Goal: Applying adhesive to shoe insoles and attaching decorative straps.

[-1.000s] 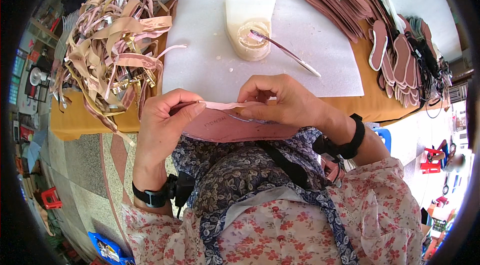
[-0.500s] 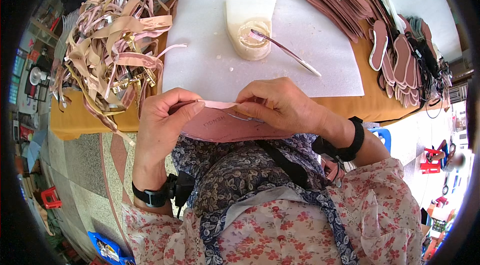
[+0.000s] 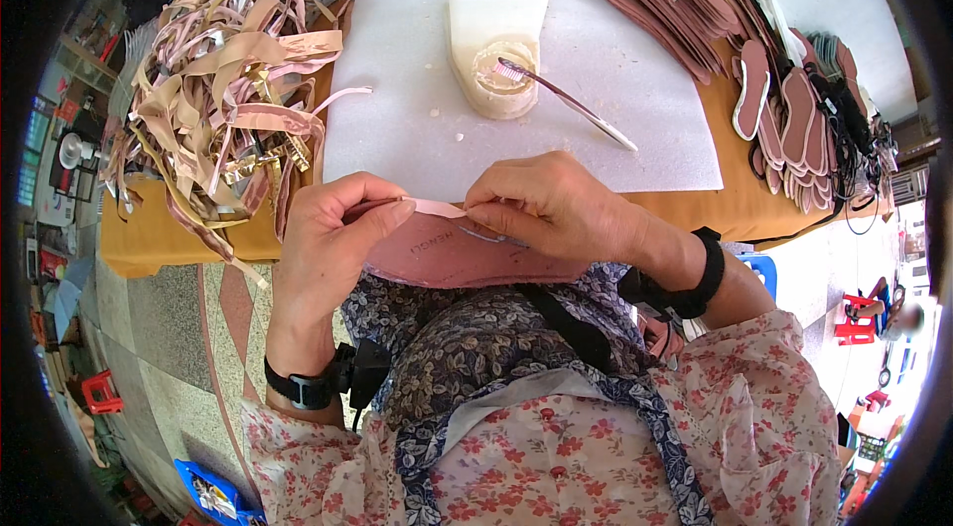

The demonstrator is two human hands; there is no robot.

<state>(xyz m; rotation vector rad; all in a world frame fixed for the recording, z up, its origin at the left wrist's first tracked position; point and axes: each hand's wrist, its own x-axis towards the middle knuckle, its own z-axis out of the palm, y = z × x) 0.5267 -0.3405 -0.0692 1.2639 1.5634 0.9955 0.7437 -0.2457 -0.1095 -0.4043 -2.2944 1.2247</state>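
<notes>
Between my hands, just in front of the table edge, is a pink shoe insole [image 3: 437,263]. A narrow pale pink strip [image 3: 439,208] runs along its far edge. My left hand [image 3: 328,243] is closed, thumb on top, pinching the insole's edge and the strip's left end. At the strip's other end, my right hand [image 3: 561,208] pinches strip and edge between thumb and bent fingers. Its knuckles hide the insole's right part. Beyond my hands, a toothbrush [image 3: 576,107] rests with its bristles on the opening of a whitish glue bottle [image 3: 496,10].
The glue bottle stands on a white foam sheet [image 3: 397,60] over an orange-brown table [image 3: 149,243]. A tangled heap of pink and tan straps [image 3: 213,99] lies at left. Stacked brown insoles [image 3: 655,0] and white-edged insoles [image 3: 799,119] are at right.
My hands have drawn slightly closer together, so less of the strip shows between them. The left hand has shifted a little right. The insole's near edge has dropped slightly.
</notes>
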